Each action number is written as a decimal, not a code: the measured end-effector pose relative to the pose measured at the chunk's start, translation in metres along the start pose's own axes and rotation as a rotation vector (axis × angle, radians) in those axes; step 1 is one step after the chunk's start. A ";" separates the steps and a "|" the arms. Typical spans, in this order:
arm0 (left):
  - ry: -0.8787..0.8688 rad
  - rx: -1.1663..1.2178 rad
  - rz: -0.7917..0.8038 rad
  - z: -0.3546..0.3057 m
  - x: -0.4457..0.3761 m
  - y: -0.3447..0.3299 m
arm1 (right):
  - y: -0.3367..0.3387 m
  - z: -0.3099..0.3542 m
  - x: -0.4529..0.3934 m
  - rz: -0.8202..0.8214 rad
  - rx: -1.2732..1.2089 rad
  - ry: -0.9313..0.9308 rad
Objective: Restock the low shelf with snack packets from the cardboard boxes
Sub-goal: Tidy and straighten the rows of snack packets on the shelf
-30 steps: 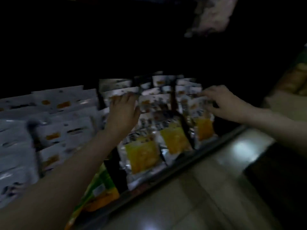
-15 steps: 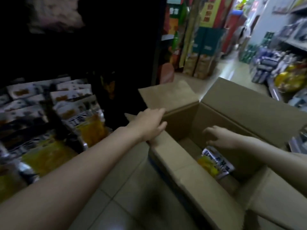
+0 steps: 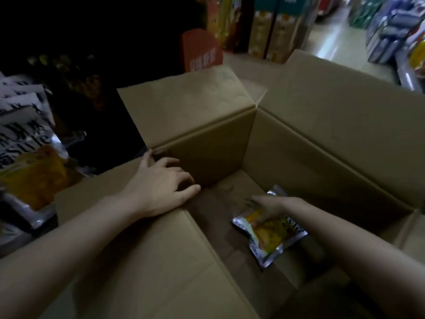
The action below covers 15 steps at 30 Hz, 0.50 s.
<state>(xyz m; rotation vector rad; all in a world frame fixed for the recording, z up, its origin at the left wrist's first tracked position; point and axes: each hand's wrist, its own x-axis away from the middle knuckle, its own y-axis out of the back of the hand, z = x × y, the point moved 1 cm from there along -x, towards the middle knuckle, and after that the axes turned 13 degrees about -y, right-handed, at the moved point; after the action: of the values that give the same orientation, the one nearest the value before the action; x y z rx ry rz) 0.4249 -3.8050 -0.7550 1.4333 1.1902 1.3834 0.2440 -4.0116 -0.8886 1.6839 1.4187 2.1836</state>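
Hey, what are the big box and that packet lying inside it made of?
The box looks like plain brown corrugated cardboard, matte, with creased fold lines at its flaps. The packet seems to be shiny metallised plastic film: silvery crimped edges catch the light around a yellow printed face. The exact film cannot be told.

It's dim in here, the only real brightness spilling from the aisle floor (image 3: 331, 40) up at one o'clock, where pale glare washes the tiles. Toward ten and eleven o'clock the shelving sinks into near-black, and the cardboard box (image 3: 322, 125) looks muddy brown with deep shadow inside. Goods at the edges smear and bend with wide-angle distortion; the silver packets (image 3: 25, 143) at nine o'clock are blurred.
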 end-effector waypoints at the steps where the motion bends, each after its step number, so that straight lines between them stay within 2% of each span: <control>1: -0.019 -0.005 -0.042 0.000 0.001 -0.001 | -0.005 0.003 -0.004 0.016 0.012 0.010; 7: -0.027 0.000 -0.076 -0.002 0.000 -0.002 | -0.020 0.021 -0.014 0.011 0.174 0.057; 10: -0.028 0.005 -0.025 0.002 0.010 0.001 | -0.015 0.031 -0.002 -0.135 0.272 0.063; 12: -0.055 0.037 -0.008 0.010 0.019 0.001 | 0.000 0.029 0.004 -0.291 0.170 0.076; 15: -0.074 0.190 0.111 0.022 0.027 0.008 | 0.034 0.021 0.023 -0.491 -0.204 0.122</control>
<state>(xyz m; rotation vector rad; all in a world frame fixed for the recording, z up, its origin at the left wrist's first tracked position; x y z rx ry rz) 0.4461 -3.7791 -0.7427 1.6914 1.2369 1.3061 0.2672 -4.0061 -0.8487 1.0177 1.3915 2.0821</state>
